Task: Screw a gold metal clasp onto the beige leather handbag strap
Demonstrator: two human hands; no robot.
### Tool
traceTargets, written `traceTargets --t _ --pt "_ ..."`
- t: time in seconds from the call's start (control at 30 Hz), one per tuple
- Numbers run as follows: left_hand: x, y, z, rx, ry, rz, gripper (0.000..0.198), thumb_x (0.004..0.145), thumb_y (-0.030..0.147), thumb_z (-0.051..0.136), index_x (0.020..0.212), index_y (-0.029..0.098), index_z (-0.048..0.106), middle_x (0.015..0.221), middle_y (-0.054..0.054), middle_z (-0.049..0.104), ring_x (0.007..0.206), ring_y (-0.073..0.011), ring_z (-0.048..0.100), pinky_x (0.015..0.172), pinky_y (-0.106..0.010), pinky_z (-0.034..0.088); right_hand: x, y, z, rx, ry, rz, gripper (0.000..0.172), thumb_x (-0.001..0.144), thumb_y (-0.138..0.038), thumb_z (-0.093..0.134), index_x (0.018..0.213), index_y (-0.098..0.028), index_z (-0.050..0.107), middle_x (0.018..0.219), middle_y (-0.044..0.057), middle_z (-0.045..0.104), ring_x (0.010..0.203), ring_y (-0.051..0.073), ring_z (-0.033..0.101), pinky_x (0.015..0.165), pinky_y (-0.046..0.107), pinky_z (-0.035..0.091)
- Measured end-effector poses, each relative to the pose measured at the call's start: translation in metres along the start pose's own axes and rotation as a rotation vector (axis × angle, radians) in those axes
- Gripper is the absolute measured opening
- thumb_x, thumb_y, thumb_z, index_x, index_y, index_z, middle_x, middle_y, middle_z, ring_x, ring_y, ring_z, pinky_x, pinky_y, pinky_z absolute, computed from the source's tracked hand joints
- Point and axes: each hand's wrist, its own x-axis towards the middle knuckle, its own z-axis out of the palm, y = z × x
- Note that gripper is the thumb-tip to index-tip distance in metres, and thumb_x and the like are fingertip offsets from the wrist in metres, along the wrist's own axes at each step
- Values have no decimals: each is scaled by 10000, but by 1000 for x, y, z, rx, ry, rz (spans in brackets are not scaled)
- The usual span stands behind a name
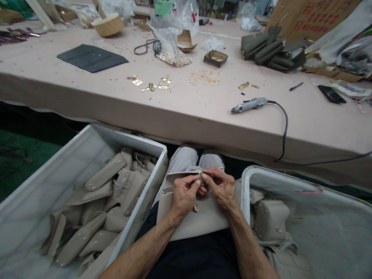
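Note:
A beige handbag point(186, 228) lies across my lap in the head view, with its flap raised toward my knees. My left hand point(186, 193) pinches the flap's edge, thumb and forefinger pressed together. Opposite it, my right hand point(222, 186) is closed on the same edge, its thumb beside a small metal-looking piece point(201, 177) between the two hands. The fingers partly cover that piece, so its exact kind is unclear. Below the hands, a small clasp part point(195, 208) shows on the bag's front.
A bin point(139, 139) of beige bags stands at left, another bin point(246, 190) at right. On the table point(186, 104) lie an electric screwdriver point(250, 104) with its cord, gold plates point(164, 80), scattered small screws point(203, 76), a dark sheet point(91, 58) and dark green bags point(270, 48).

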Motion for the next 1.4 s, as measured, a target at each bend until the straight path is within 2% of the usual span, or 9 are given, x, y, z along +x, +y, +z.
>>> traceTargets --t 0.23,0.37,0.53,0.63,0.87,1.03,1.17,1.27,1.4 --pt "1 3 1 16 60 -24 273 833 351 770 907 89 781 537 -39 688 433 -127 611 451 -207 522 -3 5 4 -22 17 78 154 907 -327 760 1015 -227 807 907 50 726 826 200 670 708 298 523" --pt "2 -1 1 27 115 -51 283 832 361 763 905 88 765 490 -6 637 379 -96 529 385 -178 447 -9 2 3 -33 39 72 231 925 -304 731 1140 -226 764 902 40 719 805 187 669 723 298 547" --pt "5 -7 1 -86 168 -74 253 790 353 798 838 117 721 513 16 620 381 -77 500 352 -154 390 -13 -6 -3 -159 -128 -238 296 907 -186 721 1195 -254 740 1052 72 672 913 212 649 772 344 552" --pt "6 -7 3 -146 196 -72 243 748 320 820 834 142 679 508 44 599 358 -66 464 330 -146 345 -12 -5 -5 -237 -136 -407 365 922 -95 669 1236 -275 718 1100 84 647 998 226 637 816 368 554" --pt "7 9 9 -218 247 -131 276 688 294 806 834 170 607 440 49 574 333 -86 450 317 -149 319 -2 2 -9 -432 -183 -572 363 965 -46 586 1239 -264 680 1079 91 663 967 229 619 774 368 524" --pt "9 18 10 -308 261 -138 285 651 254 783 813 198 556 451 47 593 336 -102 475 310 -149 329 8 -2 -8 -407 -279 -568 280 1010 -90 526 1199 -241 668 1107 93 680 988 230 624 835 385 514" --pt "9 19 9 -306 222 -147 233 708 317 746 826 134 665 562 -16 675 382 -118 556 349 -190 441 14 -7 -2 -340 -269 -462 212 1046 -166 481 1074 -219 684 969 70 672 880 202 633 769 338 499" --pt "7 20 7 -143 164 -68 290 790 372 742 897 103 741 642 -45 714 439 -118 601 393 -191 476 18 -11 0 -294 -175 -326 189 1042 -235 516 945 -213 676 853 43 655 778 187 619 725 327 477" --pt "8 20 3 144 130 -12 269 830 367 717 861 103 758 576 -23 674 379 -89 528 349 -168 380 21 -10 -2 -251 -147 -177 213 1020 -298 562 870 -206 682 800 32 672 737 185 610 672 316 447"
